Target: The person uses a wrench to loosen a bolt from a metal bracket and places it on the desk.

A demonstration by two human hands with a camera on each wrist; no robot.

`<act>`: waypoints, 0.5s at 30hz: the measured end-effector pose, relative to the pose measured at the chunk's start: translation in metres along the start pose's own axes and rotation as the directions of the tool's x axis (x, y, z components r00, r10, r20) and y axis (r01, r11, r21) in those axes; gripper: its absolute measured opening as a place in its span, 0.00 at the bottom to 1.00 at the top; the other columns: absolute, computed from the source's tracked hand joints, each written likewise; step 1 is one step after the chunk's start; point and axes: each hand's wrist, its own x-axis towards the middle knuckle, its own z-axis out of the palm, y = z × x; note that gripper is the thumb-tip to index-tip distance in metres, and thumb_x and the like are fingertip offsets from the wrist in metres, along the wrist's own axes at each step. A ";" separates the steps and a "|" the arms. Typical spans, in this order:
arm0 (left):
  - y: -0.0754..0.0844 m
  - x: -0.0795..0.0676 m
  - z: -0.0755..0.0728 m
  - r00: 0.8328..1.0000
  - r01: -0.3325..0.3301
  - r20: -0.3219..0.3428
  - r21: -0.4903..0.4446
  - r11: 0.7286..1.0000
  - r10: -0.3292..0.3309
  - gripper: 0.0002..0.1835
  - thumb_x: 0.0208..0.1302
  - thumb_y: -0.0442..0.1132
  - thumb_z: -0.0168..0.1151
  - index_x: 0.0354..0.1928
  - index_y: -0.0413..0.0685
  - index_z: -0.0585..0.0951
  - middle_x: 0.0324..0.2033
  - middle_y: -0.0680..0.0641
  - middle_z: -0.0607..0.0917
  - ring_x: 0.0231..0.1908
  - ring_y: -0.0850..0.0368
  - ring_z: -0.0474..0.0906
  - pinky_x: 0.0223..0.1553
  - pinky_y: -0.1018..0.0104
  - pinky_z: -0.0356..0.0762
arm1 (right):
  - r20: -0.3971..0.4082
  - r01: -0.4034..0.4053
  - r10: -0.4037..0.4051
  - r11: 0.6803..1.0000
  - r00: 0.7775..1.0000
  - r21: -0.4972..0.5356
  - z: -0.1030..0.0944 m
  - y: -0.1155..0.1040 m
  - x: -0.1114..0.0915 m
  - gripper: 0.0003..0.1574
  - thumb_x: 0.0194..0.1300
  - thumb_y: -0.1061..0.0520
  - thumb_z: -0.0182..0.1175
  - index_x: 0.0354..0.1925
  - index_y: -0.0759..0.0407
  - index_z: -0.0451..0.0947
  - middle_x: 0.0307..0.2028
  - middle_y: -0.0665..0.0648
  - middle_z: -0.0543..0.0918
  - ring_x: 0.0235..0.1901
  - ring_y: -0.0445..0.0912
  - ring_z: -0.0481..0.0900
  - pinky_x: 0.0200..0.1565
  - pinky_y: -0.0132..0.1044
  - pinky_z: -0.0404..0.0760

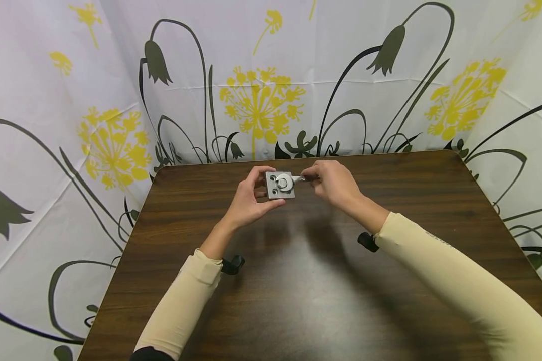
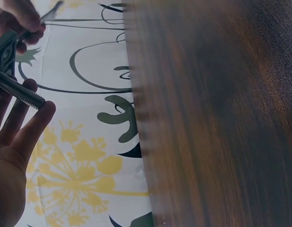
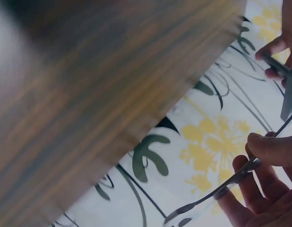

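A square grey metal plate with several holes is held up over the table by my left hand, thumb and fingers at its edges. Through the plate runs a bolt; its hex head faces up in the head view. The long threaded shank sticks out behind, beside the left fingertips in the left wrist view. My right hand grips the handle of a metal wrench between thumb and fingers. The wrench's jaw end sits around the bolt head. Its far handle end extends past the right fingers.
The dark wood-grain table lies below both hands. A white curtain with yellow and grey-green flowers hangs along its back and sides. Black wrist-camera mounts jut out from beneath both forearms, which wear pale sleeves.
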 end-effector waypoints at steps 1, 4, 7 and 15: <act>0.000 0.000 0.000 1.000 -0.003 0.002 -0.001 1.000 0.003 0.38 0.45 0.23 0.76 0.59 0.35 0.68 0.44 0.37 0.81 0.42 0.47 0.81 0.42 0.51 0.84 | -0.001 0.013 -0.013 1.000 1.000 -0.024 -0.001 0.000 0.002 0.16 0.61 0.66 0.64 0.44 0.50 0.88 0.36 0.51 0.84 0.37 0.48 0.80 0.37 0.44 0.79; 0.006 0.000 0.000 1.000 -0.010 0.014 -0.010 1.000 0.010 0.37 0.45 0.22 0.76 0.58 0.31 0.68 0.44 0.35 0.81 0.42 0.45 0.81 0.42 0.50 0.84 | -0.005 0.042 -0.043 0.996 0.999 -0.081 -0.002 0.000 0.009 0.15 0.62 0.65 0.64 0.43 0.48 0.88 0.36 0.50 0.83 0.39 0.49 0.80 0.38 0.46 0.79; 0.006 0.001 0.001 1.000 -0.009 0.030 -0.019 1.000 0.009 0.37 0.46 0.21 0.75 0.58 0.29 0.67 0.45 0.35 0.81 0.42 0.44 0.81 0.43 0.50 0.84 | 0.005 0.064 -0.064 0.990 0.998 -0.124 -0.003 -0.001 0.015 0.16 0.63 0.66 0.63 0.44 0.49 0.88 0.38 0.50 0.82 0.42 0.49 0.80 0.40 0.46 0.80; 0.003 0.000 0.002 0.999 -0.006 0.042 -0.036 0.999 0.008 0.37 0.46 0.22 0.75 0.58 0.31 0.67 0.45 0.35 0.81 0.42 0.45 0.82 0.42 0.50 0.84 | -0.013 0.148 -0.154 0.968 0.988 -0.203 -0.008 0.000 0.028 0.20 0.59 0.71 0.60 0.42 0.50 0.88 0.38 0.51 0.82 0.45 0.50 0.78 0.44 0.46 0.80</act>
